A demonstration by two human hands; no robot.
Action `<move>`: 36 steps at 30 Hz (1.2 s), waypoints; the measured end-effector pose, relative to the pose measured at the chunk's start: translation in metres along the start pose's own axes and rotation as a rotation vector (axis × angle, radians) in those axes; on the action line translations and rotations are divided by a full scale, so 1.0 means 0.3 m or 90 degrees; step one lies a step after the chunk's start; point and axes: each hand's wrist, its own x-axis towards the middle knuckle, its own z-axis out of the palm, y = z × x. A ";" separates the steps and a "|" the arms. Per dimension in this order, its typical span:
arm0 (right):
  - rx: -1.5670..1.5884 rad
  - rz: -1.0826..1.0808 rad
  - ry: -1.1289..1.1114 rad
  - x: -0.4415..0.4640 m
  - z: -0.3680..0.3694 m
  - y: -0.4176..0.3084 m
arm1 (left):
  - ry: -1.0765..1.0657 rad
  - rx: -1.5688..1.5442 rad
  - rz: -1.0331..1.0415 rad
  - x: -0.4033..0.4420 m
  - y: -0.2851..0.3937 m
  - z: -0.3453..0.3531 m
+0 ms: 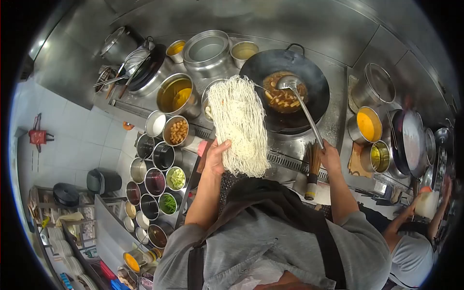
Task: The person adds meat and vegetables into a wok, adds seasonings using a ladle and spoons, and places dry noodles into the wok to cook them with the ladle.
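My left hand grips a large flat cake of pale dried noodles, thumb on top, and holds it up beside the wok. In my right hand is the handle end of a long metal ladle, fingers wrapped round it. The ladle's bowl rests in a black wok, over a brown sauce with pale pieces in it. A bamboo wok brush stands just left of my right hand. The noodles partly hide a pot behind them.
Metal pots, one with yellow oil, and a wide pot stand left of the wok. Containers with chopped greens and brown cubes crowd the lower left. A pot of orange liquid stands right. A co-worker works at lower right.
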 end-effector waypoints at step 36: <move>0.612 0.109 -0.297 1.149 0.755 -1.512 | 0.239 -0.014 0.340 0.877 1.453 -1.201</move>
